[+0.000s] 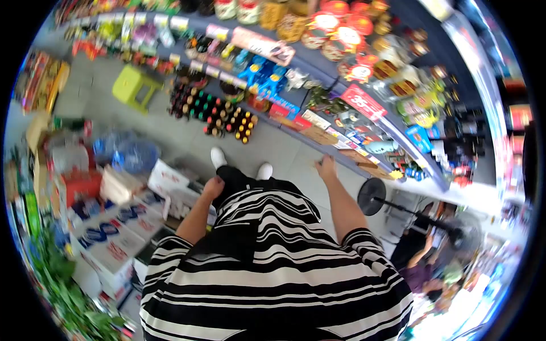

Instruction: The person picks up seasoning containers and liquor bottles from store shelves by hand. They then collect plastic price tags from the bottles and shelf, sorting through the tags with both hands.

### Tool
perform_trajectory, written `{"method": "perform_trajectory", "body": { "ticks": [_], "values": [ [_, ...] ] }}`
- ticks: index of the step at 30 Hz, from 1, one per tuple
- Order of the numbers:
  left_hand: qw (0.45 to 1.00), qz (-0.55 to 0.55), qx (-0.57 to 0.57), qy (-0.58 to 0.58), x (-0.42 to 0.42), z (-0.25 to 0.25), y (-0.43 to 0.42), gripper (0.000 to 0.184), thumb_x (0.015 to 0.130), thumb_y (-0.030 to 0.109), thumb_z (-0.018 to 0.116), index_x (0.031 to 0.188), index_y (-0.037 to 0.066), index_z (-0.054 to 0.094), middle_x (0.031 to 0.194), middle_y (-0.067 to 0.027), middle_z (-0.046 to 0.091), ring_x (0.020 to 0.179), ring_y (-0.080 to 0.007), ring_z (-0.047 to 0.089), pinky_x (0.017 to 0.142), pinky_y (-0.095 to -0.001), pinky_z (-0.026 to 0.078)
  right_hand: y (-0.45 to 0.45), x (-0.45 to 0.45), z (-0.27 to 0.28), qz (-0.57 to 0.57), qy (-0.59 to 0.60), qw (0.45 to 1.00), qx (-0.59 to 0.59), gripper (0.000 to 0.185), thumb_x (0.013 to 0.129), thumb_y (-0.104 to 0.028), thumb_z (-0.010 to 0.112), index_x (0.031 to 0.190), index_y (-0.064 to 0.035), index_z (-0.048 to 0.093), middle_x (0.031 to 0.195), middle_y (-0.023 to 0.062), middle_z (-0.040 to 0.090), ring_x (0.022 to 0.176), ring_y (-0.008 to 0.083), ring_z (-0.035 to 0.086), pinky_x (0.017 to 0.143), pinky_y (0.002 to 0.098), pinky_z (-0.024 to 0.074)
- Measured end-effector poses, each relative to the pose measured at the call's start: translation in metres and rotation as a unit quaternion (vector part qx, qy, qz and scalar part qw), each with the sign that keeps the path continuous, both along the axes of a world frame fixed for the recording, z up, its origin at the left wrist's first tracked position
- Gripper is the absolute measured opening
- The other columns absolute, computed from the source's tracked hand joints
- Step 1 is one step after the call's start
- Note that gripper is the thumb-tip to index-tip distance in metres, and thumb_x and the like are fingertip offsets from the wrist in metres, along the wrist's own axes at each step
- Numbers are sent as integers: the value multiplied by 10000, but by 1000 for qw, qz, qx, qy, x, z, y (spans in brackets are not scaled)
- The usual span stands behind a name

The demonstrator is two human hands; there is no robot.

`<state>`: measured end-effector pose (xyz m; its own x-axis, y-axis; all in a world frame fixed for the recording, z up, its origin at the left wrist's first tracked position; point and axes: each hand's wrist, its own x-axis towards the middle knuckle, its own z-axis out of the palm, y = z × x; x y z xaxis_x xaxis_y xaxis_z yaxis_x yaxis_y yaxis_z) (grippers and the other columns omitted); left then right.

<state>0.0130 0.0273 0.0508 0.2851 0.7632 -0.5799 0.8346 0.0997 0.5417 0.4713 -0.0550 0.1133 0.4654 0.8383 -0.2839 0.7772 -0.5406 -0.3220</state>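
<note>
My left hand [214, 187] hangs beside my dark trousers, near a stack of white cartons [108, 241]. Its fingers are small and partly turned away, so I cannot make out whether they are closed. My right hand [326, 167] is held out over the grey floor, close to the lower edge of the store shelf [364, 165]. Thumb and fingers stand apart on that hand, and nothing shows in them. Below me are my white shoes [265, 170] and the front of my striped shirt [267, 227].
Long shelves hold jars [248, 11] and packets. Dark bottles [210, 111] with coloured caps stand on the floor by a green stool [135, 88]. Wrapped water bottles [133, 153] sit left, leafy plants [74, 290] lower left. A standing fan [463, 233] and another person [421, 273] are at right.
</note>
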Motion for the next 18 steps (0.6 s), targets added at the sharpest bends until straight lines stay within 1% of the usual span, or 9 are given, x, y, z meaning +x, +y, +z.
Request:
{"method": "perform_trajectory", "body": {
  "ticks": [1,3,4,5,8,12,15,17,18],
  "values": [
    [1000,14,-22,4,0,8,-7,295,777,262,523,873,-8,598,895,-247,616,899,-403,582,791,-457,458,-30,4,-18,-8,-42,997,-57,303,722,-287,672,870,-54,548,971,175,550,844,369,575,721,470,471],
    [997,74,-12,18,2,18,-24,275,775,241,516,853,-14,583,867,-249,611,899,-397,584,786,-464,456,-71,-8,-14,2,-18,997,-81,280,734,-279,657,862,-58,543,949,171,543,832,375,575,718,472,471],
    [997,80,-17,12,-1,16,-30,267,775,232,514,855,-15,579,870,-252,607,898,-402,583,784,-468,457,-82,-14,-8,-6,-6,993,-114,324,735,-287,665,916,-53,532,987,176,531,867,372,567,732,470,473],
    [996,87,-23,4,-4,12,-38,260,775,222,512,857,-16,575,874,-255,604,896,-407,581,783,-473,458,-89,-17,-5,-15,2,989,-149,373,736,-294,674,970,-47,521,1025,180,519,902,369,559,745,469,475],
    [990,126,-50,40,-2,-13,-68,239,772,192,512,867,-20,565,904,-265,594,888,-428,574,786,-487,459,-105,-9,-24,-85,-38,977,-192,371,744,-306,669,963,-51,513,1023,175,509,888,367,551,739,467,475],
    [985,157,-31,58,12,-37,-78,195,761,164,537,861,-3,553,884,-252,580,834,-435,562,770,-501,456,-52,-19,-50,72,10,989,-132,336,751,-317,673,856,-42,511,900,147,546,841,349,549,706,460,460],
    [984,156,-2,91,41,-31,-77,191,746,183,573,847,31,516,892,-192,531,867,-391,517,767,-485,429,-2,-35,-110,114,49,990,-69,320,762,-291,670,871,-32,516,906,151,550,841,356,539,721,451,456],
    [980,138,22,142,57,-18,-76,193,746,178,584,833,42,479,909,-170,492,879,-372,483,753,-485,408,42,-59,-146,63,28,993,-92,314,762,-281,674,893,-35,529,889,161,553,866,356,533,743,448,451],
    [978,146,13,150,58,-20,-76,202,749,182,586,843,47,468,929,-164,476,898,-365,471,764,-489,393,62,-69,-166,101,27,993,-61,317,766,-279,672,910,-31,536,875,177,559,871,359,533,755,446,450]
  ]
}}
